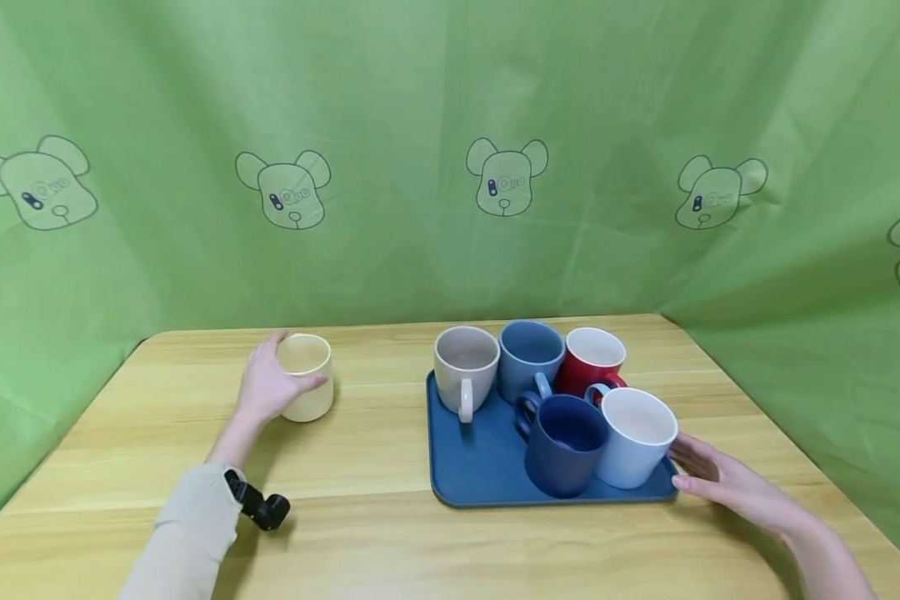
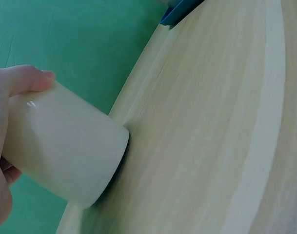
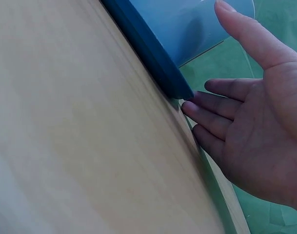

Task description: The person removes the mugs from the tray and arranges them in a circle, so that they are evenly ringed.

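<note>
At the table's left my left hand [image 1: 270,382] grips a cream cup [image 1: 311,400] around its sides, thumb toward me. No handle shows on the cup [image 2: 65,141] in the left wrist view; its base is at or just above the wood, and I cannot tell which. My right hand [image 1: 735,483] lies beside the right front corner of a blue tray [image 1: 480,467], fingers extended and thumb apart. In the right wrist view its fingertips are at the tray's edge [image 3: 153,58]; contact is unclear. Nearest to this hand is a pale blue mug [image 1: 630,450] with a white inside.
Also on the tray are a light grey mug [image 1: 457,379], a mid-blue mug [image 1: 521,375], a red mug [image 1: 581,375] and a navy mug [image 1: 562,458]. Wooden tabletop [image 1: 367,450] separates the cup from the tray. A green curtain [image 1: 405,250] hangs behind.
</note>
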Demonstrator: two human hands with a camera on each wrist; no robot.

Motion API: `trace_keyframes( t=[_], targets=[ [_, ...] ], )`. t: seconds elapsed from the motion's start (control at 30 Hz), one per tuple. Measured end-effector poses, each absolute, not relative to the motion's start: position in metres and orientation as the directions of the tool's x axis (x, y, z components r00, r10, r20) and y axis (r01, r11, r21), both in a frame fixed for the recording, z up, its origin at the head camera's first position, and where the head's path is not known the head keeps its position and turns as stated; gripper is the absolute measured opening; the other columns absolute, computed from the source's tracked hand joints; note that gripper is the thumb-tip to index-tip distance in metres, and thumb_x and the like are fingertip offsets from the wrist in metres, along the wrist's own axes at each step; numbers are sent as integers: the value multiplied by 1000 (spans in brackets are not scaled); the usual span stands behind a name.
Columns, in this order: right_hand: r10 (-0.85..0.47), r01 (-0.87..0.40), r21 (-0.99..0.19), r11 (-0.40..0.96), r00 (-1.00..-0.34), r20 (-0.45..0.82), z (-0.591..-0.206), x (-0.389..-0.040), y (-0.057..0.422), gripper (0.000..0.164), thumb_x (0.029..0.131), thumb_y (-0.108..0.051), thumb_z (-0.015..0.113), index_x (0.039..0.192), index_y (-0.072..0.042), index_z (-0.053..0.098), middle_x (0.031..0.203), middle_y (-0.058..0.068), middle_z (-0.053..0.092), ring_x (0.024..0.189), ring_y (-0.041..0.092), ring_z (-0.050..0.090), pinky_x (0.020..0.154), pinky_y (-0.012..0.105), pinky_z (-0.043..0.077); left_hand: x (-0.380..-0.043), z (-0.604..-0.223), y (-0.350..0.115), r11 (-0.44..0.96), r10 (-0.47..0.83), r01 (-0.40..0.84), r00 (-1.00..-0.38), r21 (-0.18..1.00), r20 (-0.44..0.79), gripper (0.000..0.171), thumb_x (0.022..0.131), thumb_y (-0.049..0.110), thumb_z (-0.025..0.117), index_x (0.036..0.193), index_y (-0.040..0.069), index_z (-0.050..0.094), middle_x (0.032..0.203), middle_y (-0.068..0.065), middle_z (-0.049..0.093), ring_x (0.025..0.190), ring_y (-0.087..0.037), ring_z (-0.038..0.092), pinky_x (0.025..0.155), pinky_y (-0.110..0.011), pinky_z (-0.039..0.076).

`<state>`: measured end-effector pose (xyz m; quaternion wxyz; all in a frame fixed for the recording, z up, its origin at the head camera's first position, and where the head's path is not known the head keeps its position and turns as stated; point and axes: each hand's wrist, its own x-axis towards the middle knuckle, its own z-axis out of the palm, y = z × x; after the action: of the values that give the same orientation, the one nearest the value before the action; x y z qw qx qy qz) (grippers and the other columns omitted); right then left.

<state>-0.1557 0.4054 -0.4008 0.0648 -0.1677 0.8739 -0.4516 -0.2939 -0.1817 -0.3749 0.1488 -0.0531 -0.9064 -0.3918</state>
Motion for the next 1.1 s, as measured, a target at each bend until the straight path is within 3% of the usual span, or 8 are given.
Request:
trace_keyframes(
  t=[0.37,0.53,0.77,0.97,1.1],
  targets=[
    [-341,-235,-807,542,-939,45,-398,-156,403,61,92,-4,50,137,19,15,137,41,22,110,-20,30,87,12,35,-298,-374,-189,607,76,245,-965,756,252,117,64,28,84,147,0,6,139,-31,29,120,-46,37,99,-61,27],
    [-345,-236,-809,538,-938,44,-398,-156,402,61,93,-4,50,137,19,15,138,41,22,111,-20,30,88,11,34,-292,-374,-192,530,64,263,-960,806,271,117,68,23,83,146,-1,-1,140,-32,27,123,-46,34,103,-58,24],
    [-331,-232,-796,560,-943,41,-397,-155,404,61,93,-5,50,137,18,16,137,40,23,110,-20,30,87,12,36,-272,-359,-179,590,-22,293,-925,753,378,107,71,35,80,147,1,12,141,-26,30,129,-42,26,102,-60,21],
    [-321,-218,-791,571,-947,29,-397,-155,405,61,93,-6,51,138,17,16,138,40,23,109,-21,30,87,12,36,-251,-342,-144,602,35,398,-880,693,474,97,68,27,82,143,0,26,135,-21,41,124,-37,34,102,-56,25],
    [-321,-212,-794,570,-947,22,-399,-155,405,61,93,-6,51,138,17,17,138,39,24,109,-21,30,87,12,36,-236,-336,-115,602,116,463,-856,650,503,94,66,30,83,139,-1,33,131,-20,47,120,-35,42,100,-51,31]
  ],
)
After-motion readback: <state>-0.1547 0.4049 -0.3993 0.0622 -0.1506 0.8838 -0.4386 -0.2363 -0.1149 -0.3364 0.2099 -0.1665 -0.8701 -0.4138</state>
